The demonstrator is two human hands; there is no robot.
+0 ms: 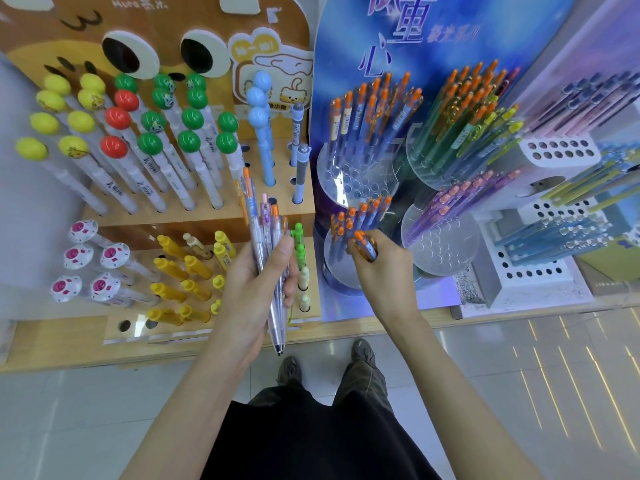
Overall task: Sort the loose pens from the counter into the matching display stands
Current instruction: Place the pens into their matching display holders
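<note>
My left hand (256,289) grips a bundle of several clear pens (266,237) with orange and pink tops, held upright in front of the wooden stand (194,216). My right hand (384,265) pinches an orange-topped blue pen (365,242) over the near round clear stand (341,268), which holds several matching orange-topped pens (353,216). Its tip is hidden behind my fingers.
The wooden stand carries ball-topped yellow, red and green pens (138,133), with yellow pens (183,271) and pink-capped pens (86,265) on its lower tier. More round clear stands (440,244) fill the blue display. White perforated racks (533,271) stand at right. The counter edge (346,332) runs below.
</note>
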